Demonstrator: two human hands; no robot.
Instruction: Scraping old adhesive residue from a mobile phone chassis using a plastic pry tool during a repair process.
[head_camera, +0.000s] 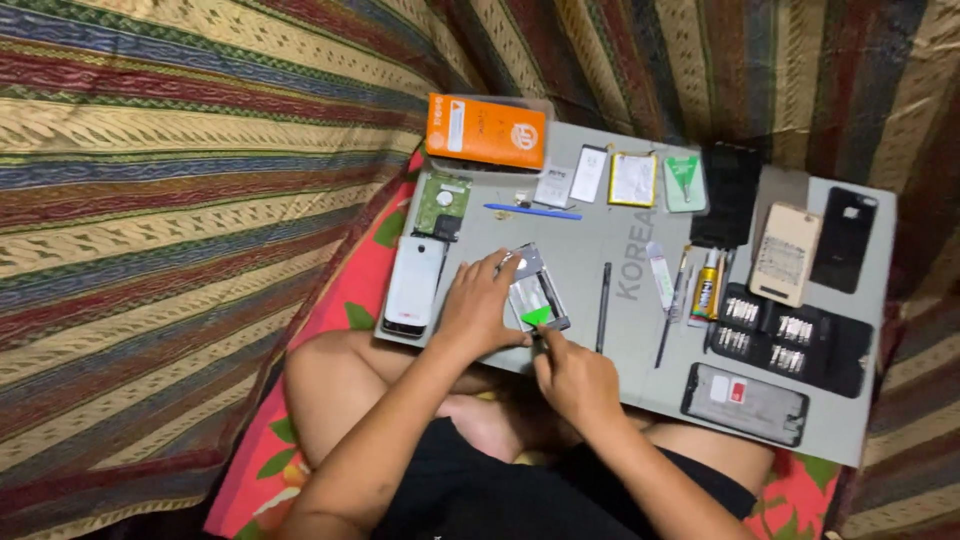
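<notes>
An opened phone (536, 290) with its back removed lies on a grey board (640, 350) across my lap. My left hand (478, 305) presses flat on the phone's left side, holding it down. My right hand (570, 372) pinches a small green triangular pick (538, 317) at the phone's lower edge. The pick's tip sits against the phone frame.
On the board lie a white phone (414, 286), a hard drive (443, 202), an orange box (486, 131), a blue pry tool (532, 211), a black stylus (603, 305), a battery (633, 179), a glue tube (708, 295), a screwdriver bit case (790, 338), phone covers (786, 253) and a screen (745, 403). Striped fabric surrounds everything.
</notes>
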